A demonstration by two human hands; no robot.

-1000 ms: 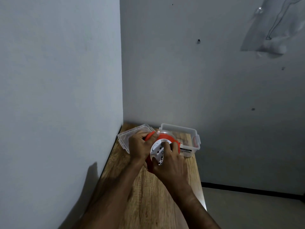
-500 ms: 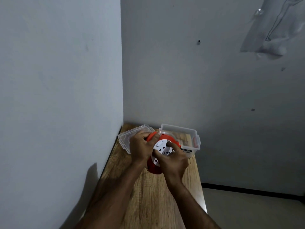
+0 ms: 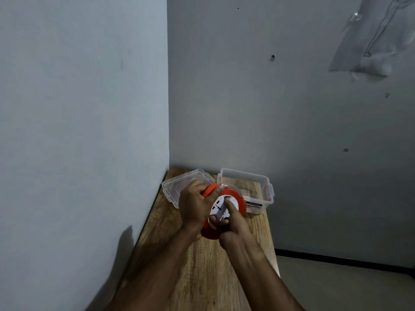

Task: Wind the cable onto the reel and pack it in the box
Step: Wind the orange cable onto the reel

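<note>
An orange cable reel (image 3: 241, 202) with a white socket face (image 3: 221, 206) is held tilted above the wooden table (image 3: 202, 265). My left hand (image 3: 194, 204) grips its orange rim from the left. My right hand (image 3: 233, 227) holds the white centre from below, thumb and fingers curled on it and the index finger laid across the face. The clear plastic box (image 3: 256, 182) stands open just behind the reel. Its clear lid (image 3: 179, 182) lies to the left, behind my left hand. No loose cable shows.
The table sits in a corner, with a wall close on the left and another right behind the box. The table's right edge (image 3: 272, 248) drops to a grey floor (image 3: 348, 288).
My right hand has shifted round the white centre, from covering its lower part to gripping low with the index finger across the face. The reel has turned slightly. My left hand has stayed on the rim.
</note>
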